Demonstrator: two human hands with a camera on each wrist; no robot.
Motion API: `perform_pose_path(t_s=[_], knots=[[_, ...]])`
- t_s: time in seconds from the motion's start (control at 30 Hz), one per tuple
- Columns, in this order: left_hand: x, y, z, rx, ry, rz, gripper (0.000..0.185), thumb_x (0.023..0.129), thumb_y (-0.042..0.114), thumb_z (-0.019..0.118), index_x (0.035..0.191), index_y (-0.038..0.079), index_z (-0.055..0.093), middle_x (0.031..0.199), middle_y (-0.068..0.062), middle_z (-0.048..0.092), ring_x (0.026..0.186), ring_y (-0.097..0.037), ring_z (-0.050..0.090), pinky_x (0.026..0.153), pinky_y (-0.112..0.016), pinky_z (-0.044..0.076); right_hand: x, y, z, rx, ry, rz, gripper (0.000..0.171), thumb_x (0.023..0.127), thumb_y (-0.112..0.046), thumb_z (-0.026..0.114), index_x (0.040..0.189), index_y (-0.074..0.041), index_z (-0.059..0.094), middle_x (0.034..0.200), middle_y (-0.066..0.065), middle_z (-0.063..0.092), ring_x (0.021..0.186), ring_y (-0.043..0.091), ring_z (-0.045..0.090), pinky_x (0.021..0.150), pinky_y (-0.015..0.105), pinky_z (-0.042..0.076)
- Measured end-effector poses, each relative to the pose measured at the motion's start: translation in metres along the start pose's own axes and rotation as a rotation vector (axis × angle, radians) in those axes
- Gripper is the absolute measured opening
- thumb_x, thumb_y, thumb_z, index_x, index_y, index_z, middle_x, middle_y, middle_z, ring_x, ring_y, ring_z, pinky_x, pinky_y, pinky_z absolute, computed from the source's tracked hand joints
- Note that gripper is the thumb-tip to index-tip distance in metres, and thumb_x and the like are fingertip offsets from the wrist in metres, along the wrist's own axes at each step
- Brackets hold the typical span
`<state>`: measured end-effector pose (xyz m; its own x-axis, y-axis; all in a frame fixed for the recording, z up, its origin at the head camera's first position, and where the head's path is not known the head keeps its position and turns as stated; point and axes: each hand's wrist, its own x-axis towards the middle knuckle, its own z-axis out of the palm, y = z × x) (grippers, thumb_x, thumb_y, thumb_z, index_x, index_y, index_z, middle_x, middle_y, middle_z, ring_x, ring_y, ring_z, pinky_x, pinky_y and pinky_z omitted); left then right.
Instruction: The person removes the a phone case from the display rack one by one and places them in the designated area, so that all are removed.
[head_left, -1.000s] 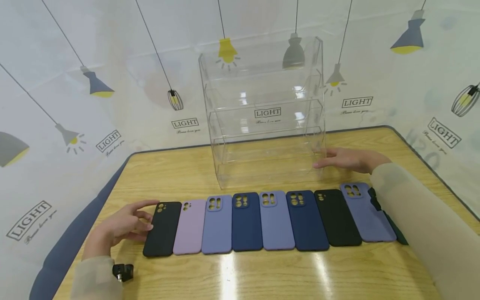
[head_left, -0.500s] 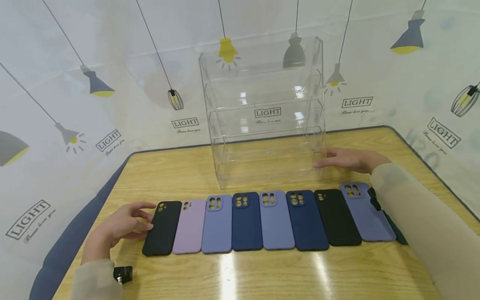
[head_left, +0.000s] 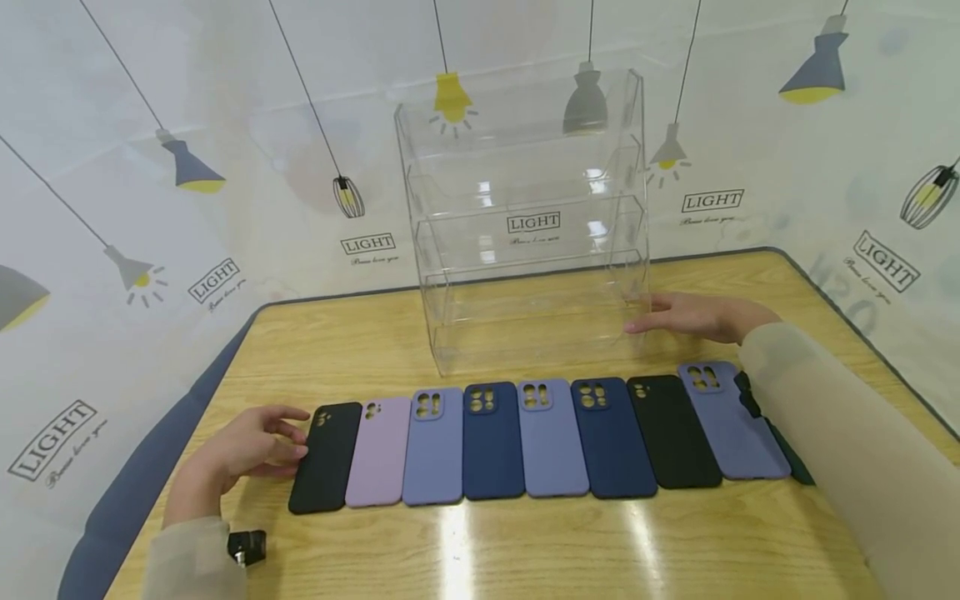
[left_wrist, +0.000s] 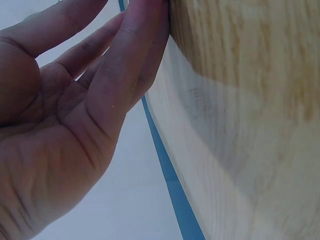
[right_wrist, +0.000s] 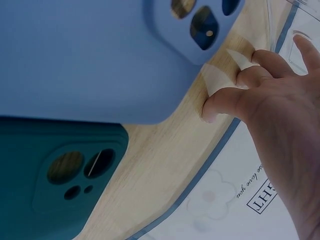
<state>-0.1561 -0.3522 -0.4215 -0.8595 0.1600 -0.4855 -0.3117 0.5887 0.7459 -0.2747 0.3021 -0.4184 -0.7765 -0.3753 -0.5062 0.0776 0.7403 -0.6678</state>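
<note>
A row of phone cases lies face down on the wooden table in the head view. At its left end, my left hand (head_left: 251,446) touches the left edge of a black case (head_left: 324,462), fingers loosely bent. Beside that lie a pink case (head_left: 378,458), a lavender-blue case (head_left: 433,462) and a navy case (head_left: 493,458). My right hand (head_left: 697,317) rests on the table at the lower right side of a clear tiered display rack (head_left: 534,308); its fingers are spread. A dark green case (right_wrist: 65,150) is mostly hidden under my right sleeve in the head view.
The wooden table (head_left: 360,550) continues in front of the row. Further right lie another lavender-blue case (head_left: 555,450), a navy case (head_left: 617,450), a black case (head_left: 678,442) and a lavender-blue case (head_left: 742,433). A lamp-printed backdrop (head_left: 285,167) surrounds the table's far sides.
The leftmost black case has turned very slightly, its lower end nearer the pink case. Both hands stay almost still, and the head view has shifted a little.
</note>
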Motion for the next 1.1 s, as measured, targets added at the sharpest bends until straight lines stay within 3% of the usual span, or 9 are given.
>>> perform_pose_path(t_s=[0.5, 0.87, 1.1], knots=[[0.005, -0.001, 0.0, -0.007, -0.005, -0.042, 0.072, 0.098, 0.003, 0.071, 0.159, -0.007, 0.035, 0.117, -0.014, 0.066, 0.096, -0.021, 0.072, 0.086, -0.042, 0.067, 0.0, 0.003, 0.002, 0.021, -0.013, -0.015, 0.11, 0.1, -0.067, 0.06, 0.173, -0.017, -0.005, 0.179, 0.023, -0.01, 0.162, 0.057, -0.004, 0.126, 0.08, 0.008], [0.011, 0.002, 0.001, 0.056, 0.016, -0.061, 0.069, 0.102, 0.015, 0.07, 0.159, -0.006, 0.037, 0.132, -0.026, 0.065, 0.098, -0.021, 0.072, 0.085, -0.043, 0.067, -0.001, 0.002, 0.002, 0.017, -0.012, -0.028, 0.109, 0.101, -0.065, 0.061, 0.173, -0.015, -0.005, 0.179, 0.023, -0.008, 0.162, 0.056, -0.001, 0.127, 0.079, 0.011], [0.015, 0.004, 0.003, 0.085, 0.042, -0.086, 0.071, 0.102, 0.027, 0.073, 0.157, -0.003, 0.04, 0.12, -0.019, 0.069, 0.092, -0.021, 0.07, 0.08, -0.04, 0.068, -0.002, 0.0, 0.003, 0.007, 0.002, -0.025, 0.109, 0.1, -0.065, 0.062, 0.173, -0.019, -0.005, 0.179, 0.022, -0.01, 0.162, 0.056, -0.001, 0.126, 0.079, 0.011]])
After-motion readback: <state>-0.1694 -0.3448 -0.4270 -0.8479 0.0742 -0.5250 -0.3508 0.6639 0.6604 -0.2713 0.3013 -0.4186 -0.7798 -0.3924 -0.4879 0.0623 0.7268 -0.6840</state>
